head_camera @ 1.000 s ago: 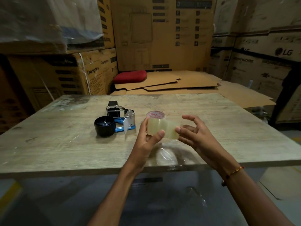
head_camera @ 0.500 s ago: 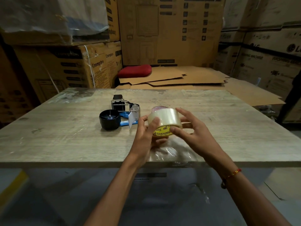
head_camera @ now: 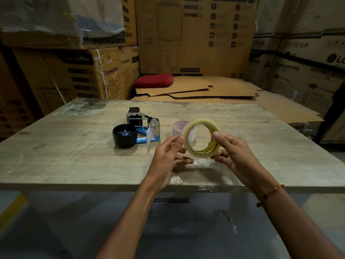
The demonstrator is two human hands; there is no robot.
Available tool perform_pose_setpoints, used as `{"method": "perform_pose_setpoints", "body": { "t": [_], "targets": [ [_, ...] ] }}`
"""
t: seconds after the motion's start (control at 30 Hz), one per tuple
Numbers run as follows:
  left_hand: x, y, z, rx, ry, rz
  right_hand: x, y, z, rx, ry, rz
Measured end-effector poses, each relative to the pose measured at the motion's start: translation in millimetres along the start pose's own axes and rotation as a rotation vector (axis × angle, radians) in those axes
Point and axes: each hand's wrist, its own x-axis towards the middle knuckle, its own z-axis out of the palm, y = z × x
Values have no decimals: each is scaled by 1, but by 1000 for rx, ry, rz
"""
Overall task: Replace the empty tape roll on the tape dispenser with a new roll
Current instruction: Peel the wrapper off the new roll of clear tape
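A full roll of clear tape [head_camera: 188,146] with a yellow printed core is held upright over the table's near half, its hole facing me. My left hand [head_camera: 169,156] pinches its left rim and my right hand [head_camera: 234,152] grips its right rim. Just behind it an empty tape core [head_camera: 177,127] with red print stands on the table. To the left lies the tape dispenser [head_camera: 137,130] on its side, with a black hub, blue frame and metal flap; nothing sits on the hub.
The worn wooden table [head_camera: 74,159] carries crumpled clear plastic wrap [head_camera: 203,172] near its front edge under my hands. Stacked cardboard cartons surround the table; flat cardboard sheets [head_camera: 205,88] and a red cushion [head_camera: 154,80] lie behind it.
I have turned the tape roll from edge-on to facing me with its hole visible, and both hands have shifted slightly right and up. The dispenser has stayed put.
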Motion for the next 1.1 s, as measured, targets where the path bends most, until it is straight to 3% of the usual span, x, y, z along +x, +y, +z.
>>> {"method": "perform_pose_setpoints", "body": {
  "t": [0.4, 0.6, 0.77, 0.9, 1.1],
  "targets": [
    [6, -13, -2, 56, 131, 85, 2, 0, 2, -1, -21, -34],
    [2, -6, 0, 55, 77, 72, 0, -5, 1, -142, -104, -77],
    [5, -6, -13, -122, 0, 47, -3, -5, 4, -140, -208, -44],
    [5, -6, -17, -235, -17, -30, 1, -1, 3, -104, -198, -2],
    [6, -8, -17, -200, -98, -44, 6, 11, 2, -70, -137, 49]
  ]
}}
